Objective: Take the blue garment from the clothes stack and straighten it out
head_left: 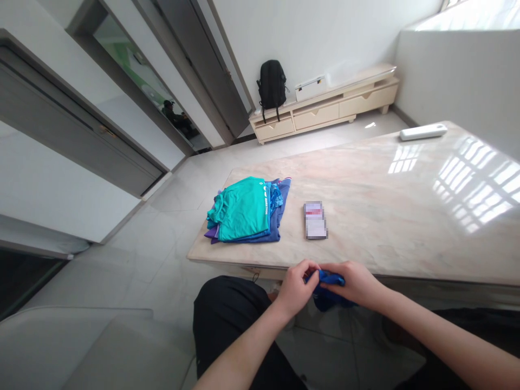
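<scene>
Bare forearms (252,338) were held out; blue cloth (332,278) was pinched in the fingers of the left hand (298,287) and right hand (357,281), before the near edge of the table (365,227). Even tension was probably needed against twisting. Beyond, folded garments (244,208) were stacked.

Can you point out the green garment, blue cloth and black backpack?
Green garment (245,210): head view, middle of its upper face.
Blue cloth (330,297): head view, its hanging part.
Black backpack (272,83): head view, middle of its body.
</scene>
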